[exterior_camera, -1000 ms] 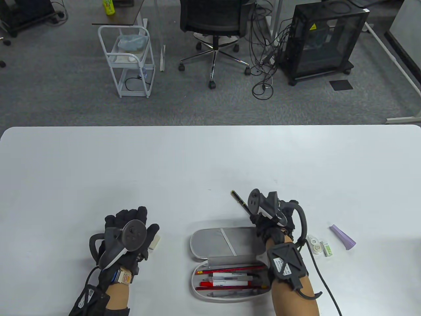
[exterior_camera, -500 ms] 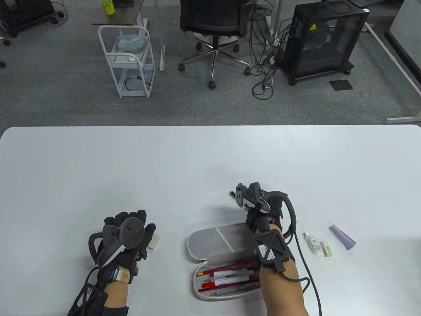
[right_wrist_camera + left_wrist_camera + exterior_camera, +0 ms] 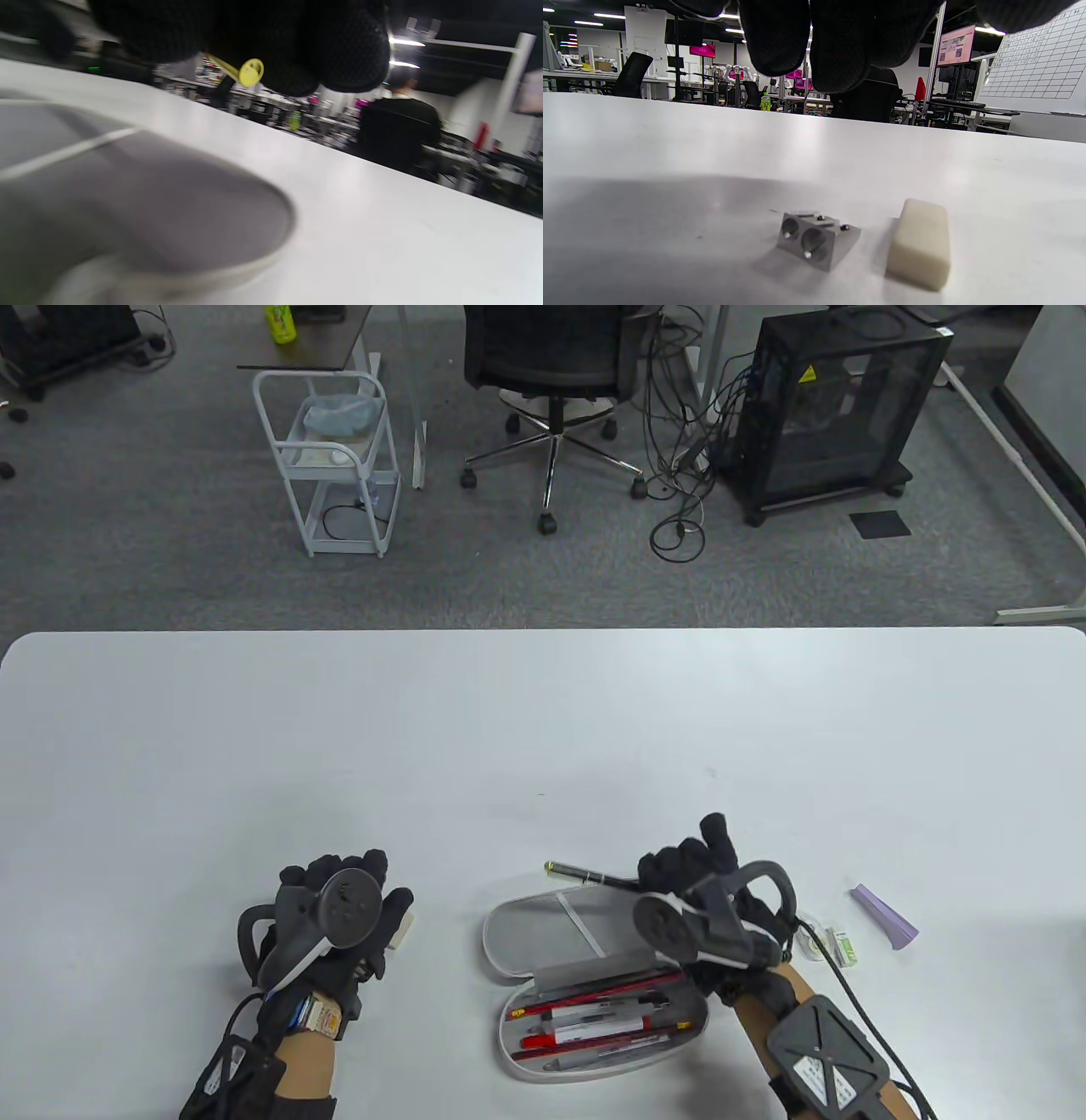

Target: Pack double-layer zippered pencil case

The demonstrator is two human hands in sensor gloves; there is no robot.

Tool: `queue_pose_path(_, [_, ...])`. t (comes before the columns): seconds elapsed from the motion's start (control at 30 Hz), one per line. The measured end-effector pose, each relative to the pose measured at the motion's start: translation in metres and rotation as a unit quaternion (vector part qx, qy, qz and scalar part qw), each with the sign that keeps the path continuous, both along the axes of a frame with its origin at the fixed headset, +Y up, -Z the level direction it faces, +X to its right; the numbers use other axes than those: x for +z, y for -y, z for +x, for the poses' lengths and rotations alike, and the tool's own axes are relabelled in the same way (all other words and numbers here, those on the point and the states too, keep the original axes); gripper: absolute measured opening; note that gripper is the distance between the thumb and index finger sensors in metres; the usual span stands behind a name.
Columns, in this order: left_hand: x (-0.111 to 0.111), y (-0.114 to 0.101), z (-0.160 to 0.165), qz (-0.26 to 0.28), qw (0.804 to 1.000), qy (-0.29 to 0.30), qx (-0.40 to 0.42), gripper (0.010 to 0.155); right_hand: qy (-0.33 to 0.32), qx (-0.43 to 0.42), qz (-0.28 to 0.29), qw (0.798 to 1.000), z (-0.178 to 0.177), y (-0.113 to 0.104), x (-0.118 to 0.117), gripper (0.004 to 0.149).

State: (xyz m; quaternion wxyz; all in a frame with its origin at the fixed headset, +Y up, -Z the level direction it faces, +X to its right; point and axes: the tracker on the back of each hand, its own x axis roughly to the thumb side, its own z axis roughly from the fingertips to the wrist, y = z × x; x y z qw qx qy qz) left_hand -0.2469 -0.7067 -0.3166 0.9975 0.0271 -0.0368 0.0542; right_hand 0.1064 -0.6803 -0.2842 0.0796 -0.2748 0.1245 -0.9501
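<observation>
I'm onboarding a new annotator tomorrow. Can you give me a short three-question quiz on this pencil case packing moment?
1. True or false: the pencil case lies open on the table.
2. Multiple choice: what does the right hand hold? A) a purple wedge, B) a dark pen with a gold tip, C) a red pencil.
3. Fill in: in the left wrist view, beside the white eraser lies a metal ______.

Key:
1. True; the red pencils and pens in its near half are exposed.
2. B; the pen sticks out to the left of the fingers, above the case's lid.
3. Sharpener, with two holes, under the left hand, which holds nothing.
</observation>
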Motion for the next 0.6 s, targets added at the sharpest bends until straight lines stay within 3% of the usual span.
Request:
queue_pose_path(0.13, [0.004, -0.001, 0.005, 0.007, 1.000, 0.009, -0.007, 0.063, -0.063, 0.069, 0.010, 0.996, -0.018, 0.020, 0.046, 0.051])
queue_pose_path(0.23, [0.006, -0.001, 0.009, 0.012, 1.000, 0.015, -0.013, 0.063, -0.083, 0.121, 0.004, 0.989, -0.026, 0.037, 0.065, 0.051])
queue_pose_path(0.4, [0.008, 0.002, 0.013, 0.007, 0.999, 0.019, -0.035, 0.063, -0.075, 0.128, -0.046, 0.988, -0.024, 0.055, 0.065, 0.052])
queue_pose_path(0.6, [0.008, 0.002, 0.012, 0.002, 0.999, 0.015, -0.033, 0.063, -0.054, 0.065, -0.075, 0.994, -0.009, 0.047, 0.053, 0.063])
